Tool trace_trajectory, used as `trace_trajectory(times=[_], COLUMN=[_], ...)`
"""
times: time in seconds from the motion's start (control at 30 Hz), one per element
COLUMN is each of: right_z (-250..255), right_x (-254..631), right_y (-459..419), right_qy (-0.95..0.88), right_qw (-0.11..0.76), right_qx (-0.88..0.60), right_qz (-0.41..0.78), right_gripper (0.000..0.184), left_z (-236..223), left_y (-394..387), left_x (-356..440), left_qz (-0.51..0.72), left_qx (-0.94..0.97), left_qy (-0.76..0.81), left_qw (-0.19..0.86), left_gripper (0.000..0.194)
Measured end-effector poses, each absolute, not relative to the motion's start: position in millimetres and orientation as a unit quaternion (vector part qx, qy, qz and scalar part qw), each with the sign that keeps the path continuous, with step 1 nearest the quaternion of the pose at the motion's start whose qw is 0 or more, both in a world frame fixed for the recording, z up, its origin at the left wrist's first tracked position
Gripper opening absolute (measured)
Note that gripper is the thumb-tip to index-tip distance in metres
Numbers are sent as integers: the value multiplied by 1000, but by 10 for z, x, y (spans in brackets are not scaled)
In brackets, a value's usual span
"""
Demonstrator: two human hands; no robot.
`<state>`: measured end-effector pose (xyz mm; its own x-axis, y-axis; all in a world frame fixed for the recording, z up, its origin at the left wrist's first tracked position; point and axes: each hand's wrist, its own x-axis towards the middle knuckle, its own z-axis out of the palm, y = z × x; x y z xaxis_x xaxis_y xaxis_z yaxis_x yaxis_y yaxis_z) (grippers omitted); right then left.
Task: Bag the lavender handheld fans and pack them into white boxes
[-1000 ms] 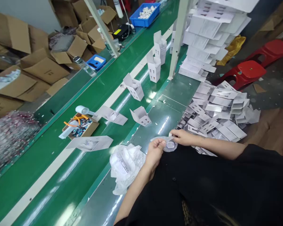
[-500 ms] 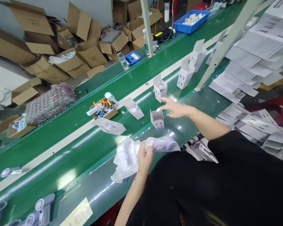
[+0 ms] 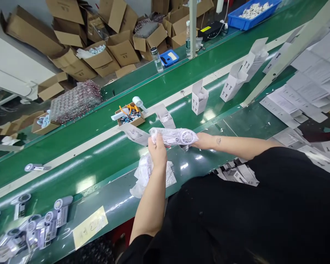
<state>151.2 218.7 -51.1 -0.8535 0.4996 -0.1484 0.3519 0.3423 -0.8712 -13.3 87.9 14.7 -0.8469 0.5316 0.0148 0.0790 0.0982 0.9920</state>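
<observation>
A handheld fan (image 3: 174,136) in a clear plastic bag lies sideways across both hands, above the bench edge. My left hand (image 3: 157,146) is closed on the bag at the handle end. My right hand (image 3: 204,141) is at the round fan head, fingers curled and mostly hidden behind it; what they grip is hidden. Just below the fan head, a small part of a white box (image 3: 185,147) shows. Beneath my left forearm lies a pile of clear plastic bags (image 3: 143,176). Two open white boxes, one (image 3: 136,134) to the left and another (image 3: 166,118) beyond the fan, lie tilted.
Upright printed boxes (image 3: 200,99) line the green belt (image 3: 104,156). A small carton (image 3: 129,115) holds tools and small parts. Unwrapped fans (image 3: 48,225) gather at lower left, near a yellow paper (image 3: 90,227). A metal post (image 3: 277,66) and stacked white boxes (image 3: 315,77) stand right.
The bagged fan has been lifted from near my body to over the white box, which it now mostly covers. My right hand has closed in from its open reach. The view has shifted.
</observation>
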Motion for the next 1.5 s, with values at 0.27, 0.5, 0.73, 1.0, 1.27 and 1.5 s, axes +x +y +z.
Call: trace_trajectory(times=[0.27,0.5,0.73,1.0,1.27,1.5], right_z=[-530,-581,-876,-1001,-1071,-1037], right_x=[1822,1454,1503,1490,1599,1581], right_y=[2038,2495,2091,1922,1813,1747], right_qy=[-913,-918,-917,-873,-857,-841], right_qw=[98,63,172,279,279,267], right_qx=[-130,-3,-79,-165,-131,-111], right_qz=[373,392,351,364,413,457], right_gripper=[40,48,34,35,48,46], left_z=[91,27,94,202,303,-233], left_y=[586,772,611,783,1084,482], left_x=[-109,-278,-132,249,276,358], left_qz=[586,627,362,101,-3,-40], left_qx=[237,53,426,631,578,654], left_qy=[750,736,826,768,812,753], left_qw=[195,250,-73,-45,81,58], left_gripper=[22,21,13,10,33,27])
